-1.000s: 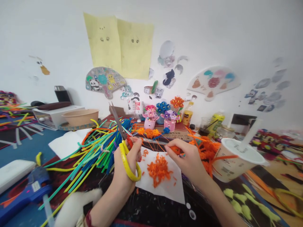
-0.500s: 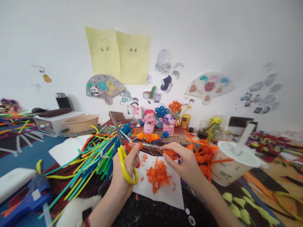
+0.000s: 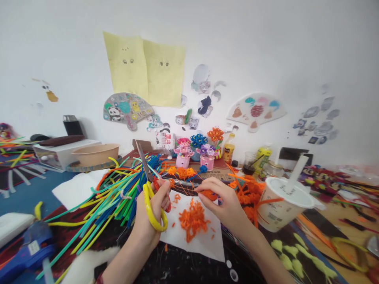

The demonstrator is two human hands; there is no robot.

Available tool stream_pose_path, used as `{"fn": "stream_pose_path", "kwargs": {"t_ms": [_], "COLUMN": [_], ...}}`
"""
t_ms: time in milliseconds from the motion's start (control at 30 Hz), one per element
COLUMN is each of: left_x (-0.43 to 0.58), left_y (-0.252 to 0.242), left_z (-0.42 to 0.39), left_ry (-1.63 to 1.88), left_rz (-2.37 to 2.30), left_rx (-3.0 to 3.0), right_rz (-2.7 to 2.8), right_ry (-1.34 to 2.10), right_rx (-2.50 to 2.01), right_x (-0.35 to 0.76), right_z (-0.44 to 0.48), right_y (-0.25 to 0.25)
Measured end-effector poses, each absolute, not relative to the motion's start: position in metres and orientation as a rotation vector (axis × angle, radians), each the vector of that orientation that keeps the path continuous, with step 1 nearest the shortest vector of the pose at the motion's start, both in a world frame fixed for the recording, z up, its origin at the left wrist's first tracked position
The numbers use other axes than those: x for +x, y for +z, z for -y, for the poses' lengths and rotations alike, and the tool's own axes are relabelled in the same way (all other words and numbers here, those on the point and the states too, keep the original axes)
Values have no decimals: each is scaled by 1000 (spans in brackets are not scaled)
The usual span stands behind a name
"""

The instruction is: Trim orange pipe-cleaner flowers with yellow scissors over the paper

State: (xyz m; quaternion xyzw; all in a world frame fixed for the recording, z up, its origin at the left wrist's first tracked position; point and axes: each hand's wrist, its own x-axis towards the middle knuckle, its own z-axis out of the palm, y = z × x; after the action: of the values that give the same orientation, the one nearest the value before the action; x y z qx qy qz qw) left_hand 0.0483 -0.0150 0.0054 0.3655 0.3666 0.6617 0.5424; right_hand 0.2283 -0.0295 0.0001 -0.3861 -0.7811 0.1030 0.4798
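Left hand (image 3: 151, 207) wraps yellow-handled scissors (image 3: 147, 171); right hand (image 3: 220, 199) pinches orange pipe cleaner (image 3: 209, 194) above white paper (image 3: 174, 236).

Glossy plastic scissor handles (image 3: 149, 209), fuzzy chenille (image 3: 192, 221), matt paper (image 3: 174, 234)

Bare forearms (image 3: 126, 258); probably dark red band (image 3: 99, 280) at left wrist, cropped.

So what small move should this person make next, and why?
Probably turn the yellow-handled steel scissors in the left hand toward the orange pipe cleaner pinched in the right hand and snip it over the white paper: the blades point away from it now, and chopped orange pieces already lie there.
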Motion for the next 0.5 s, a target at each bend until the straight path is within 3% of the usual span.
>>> {"fn": "stream_pose_path", "kwargs": {"t_ms": [500], "left_x": [49], "left_y": [8], "left_z": [15], "left_ry": [1560], "left_rz": [-860], "left_rx": [864], "right_rz": [1860], "right_ry": [227], "right_rx": [-919], "right_x": [230], "right_z": [29], "right_y": [1]}}
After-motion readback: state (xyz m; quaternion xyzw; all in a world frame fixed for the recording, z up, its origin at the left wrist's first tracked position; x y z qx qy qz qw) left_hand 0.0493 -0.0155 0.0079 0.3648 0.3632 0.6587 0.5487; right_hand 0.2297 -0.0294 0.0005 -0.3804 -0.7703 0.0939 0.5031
